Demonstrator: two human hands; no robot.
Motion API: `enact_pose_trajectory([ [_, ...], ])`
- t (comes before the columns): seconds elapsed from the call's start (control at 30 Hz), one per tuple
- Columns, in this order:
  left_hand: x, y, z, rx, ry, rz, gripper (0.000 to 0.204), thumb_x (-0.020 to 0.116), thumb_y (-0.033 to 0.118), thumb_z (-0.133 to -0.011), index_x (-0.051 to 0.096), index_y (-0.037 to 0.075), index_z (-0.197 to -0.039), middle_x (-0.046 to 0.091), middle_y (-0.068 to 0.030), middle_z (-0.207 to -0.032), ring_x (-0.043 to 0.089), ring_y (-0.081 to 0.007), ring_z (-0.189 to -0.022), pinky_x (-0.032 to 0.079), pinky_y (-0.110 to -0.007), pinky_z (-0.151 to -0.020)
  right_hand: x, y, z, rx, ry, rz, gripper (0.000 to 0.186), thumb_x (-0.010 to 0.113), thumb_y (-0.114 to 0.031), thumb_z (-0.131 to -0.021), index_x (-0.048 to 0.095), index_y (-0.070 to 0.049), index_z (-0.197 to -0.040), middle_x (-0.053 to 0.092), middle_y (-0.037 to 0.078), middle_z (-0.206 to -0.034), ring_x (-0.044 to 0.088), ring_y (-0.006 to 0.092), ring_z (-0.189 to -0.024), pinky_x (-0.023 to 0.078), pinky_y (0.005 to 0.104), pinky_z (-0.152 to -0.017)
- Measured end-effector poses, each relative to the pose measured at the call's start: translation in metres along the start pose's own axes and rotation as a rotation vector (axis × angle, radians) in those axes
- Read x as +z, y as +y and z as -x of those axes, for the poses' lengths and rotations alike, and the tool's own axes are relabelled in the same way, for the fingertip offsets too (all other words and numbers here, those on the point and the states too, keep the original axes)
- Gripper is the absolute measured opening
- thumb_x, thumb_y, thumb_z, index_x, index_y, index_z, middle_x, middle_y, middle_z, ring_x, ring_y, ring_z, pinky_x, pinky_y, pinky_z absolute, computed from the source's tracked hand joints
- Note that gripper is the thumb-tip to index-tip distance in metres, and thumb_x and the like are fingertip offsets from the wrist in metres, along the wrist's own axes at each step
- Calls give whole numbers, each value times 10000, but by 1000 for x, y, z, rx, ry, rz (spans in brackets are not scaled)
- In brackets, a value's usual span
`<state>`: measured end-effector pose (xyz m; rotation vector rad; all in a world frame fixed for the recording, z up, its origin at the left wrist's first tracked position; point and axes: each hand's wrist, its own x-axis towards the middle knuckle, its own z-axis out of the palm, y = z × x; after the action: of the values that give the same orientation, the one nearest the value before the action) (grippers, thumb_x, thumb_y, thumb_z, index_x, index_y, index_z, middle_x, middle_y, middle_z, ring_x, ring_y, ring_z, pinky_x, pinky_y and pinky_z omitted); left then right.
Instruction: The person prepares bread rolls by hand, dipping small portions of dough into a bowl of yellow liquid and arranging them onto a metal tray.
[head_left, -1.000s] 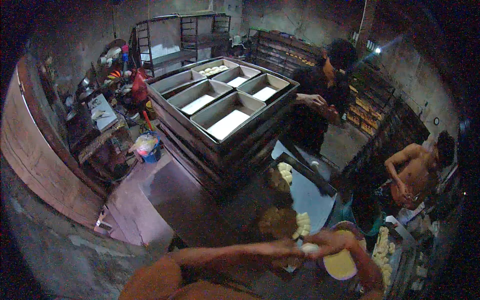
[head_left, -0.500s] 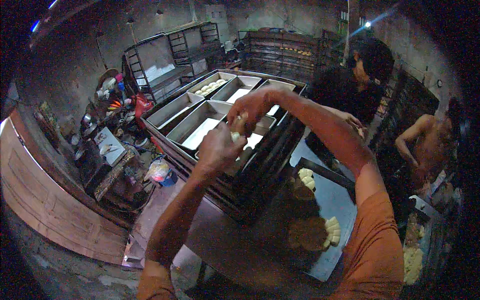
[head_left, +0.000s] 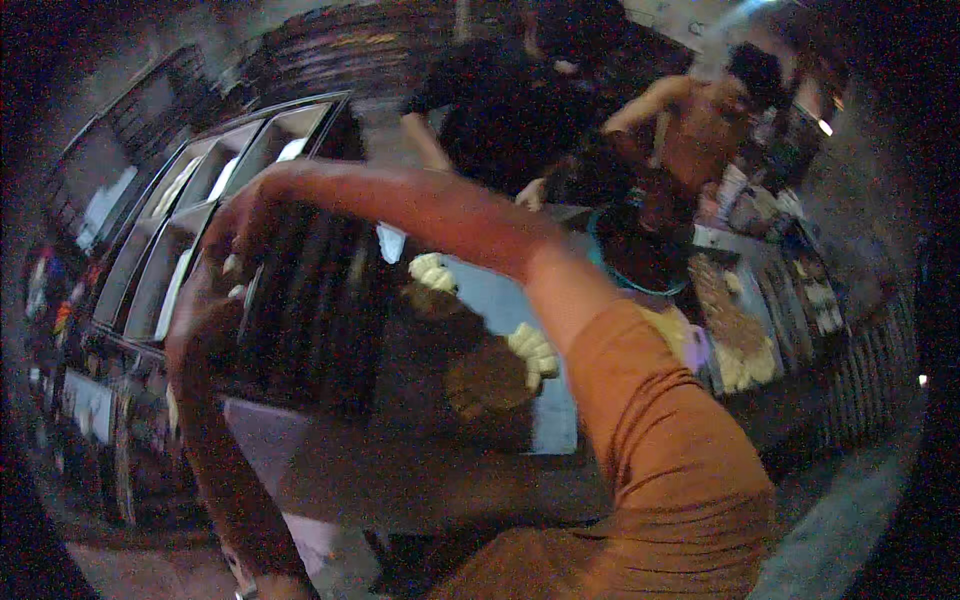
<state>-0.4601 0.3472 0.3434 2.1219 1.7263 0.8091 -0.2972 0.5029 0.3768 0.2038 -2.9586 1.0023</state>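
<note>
My left hand (head_left: pixel 203 312) and my right hand (head_left: pixel 240 222) are close together over the near edge of a group of metal loaf pans (head_left: pixel 152 275). Both are blurred, with fingers curled. A small pale dough piece (head_left: pixel 232 263) shows at the right hand's fingers, and another dough piece (head_left: pixel 237 292) at the left hand's. To the right, a cluster of cut dough pieces (head_left: pixel 433 272) and a second cluster of dough pieces (head_left: pixel 534 355) sit on a blue-grey work surface (head_left: pixel 490 300).
A person in dark clothing (head_left: pixel 490 110) stands across the work surface. Farther right is a bare-chested person (head_left: pixel 690 130) behind a teal-rimmed basin (head_left: pixel 600 255). Yellowish dough (head_left: pixel 745 365) lies on a surface at the right. Dark stacked layers (head_left: pixel 310 310) lie beneath the pans.
The view has swung right, so the pans and my hands now appear farther left. Both hands stay together near the pans. The basin has come into view.
</note>
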Motion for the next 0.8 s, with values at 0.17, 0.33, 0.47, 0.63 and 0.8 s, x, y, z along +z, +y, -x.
enact_pose_trajectory([
  [0.17,7,12,-8,20,172,-94,417,636,134,-787,584,22,-1185,633,-176,-1108,602,-317,-1016,461,-399,-877,-7,-25,29,-40,455,344,488,732,-267,-779,588,-79,-1206,621,108,-1189,591,258,-1060,458,383,-913],
  [0.33,32,32,52,253,565,15,401,639,132,-794,586,24,-1177,633,-160,-1097,600,-296,-999,460,-384,-865,74,-128,122,-76,1048,592,350,748,-263,-765,652,-73,-1044,646,89,-1056,633,247,-941,498,361,-834],
  [0.47,130,47,166,313,436,196,389,641,131,-800,587,27,-1171,633,-147,-1088,598,-279,-985,460,-372,-855,203,-197,224,188,1236,397,229,723,-131,-814,659,-67,-1024,641,77,-991,639,179,-873,512,313,-781],
  [0.63,273,51,271,49,-134,241,374,645,129,-807,588,30,-1163,633,-132,-1078,596,-258,-968,459,-358,-842,392,-269,349,1053,1467,134,218,670,-58,-818,672,-25,-1033,672,84,-1017,636,178,-949,493,313,-876],
  [0.8,312,49,313,-101,-290,35,358,648,127,-814,590,32,-1155,633,-116,-1067,594,-237,-951,458,-343,-830,552,-354,421,1423,1874,-179,139,614,-14,-876,647,8,-1008,650,97,-1014,625,167,-934,513,288,-835],
])
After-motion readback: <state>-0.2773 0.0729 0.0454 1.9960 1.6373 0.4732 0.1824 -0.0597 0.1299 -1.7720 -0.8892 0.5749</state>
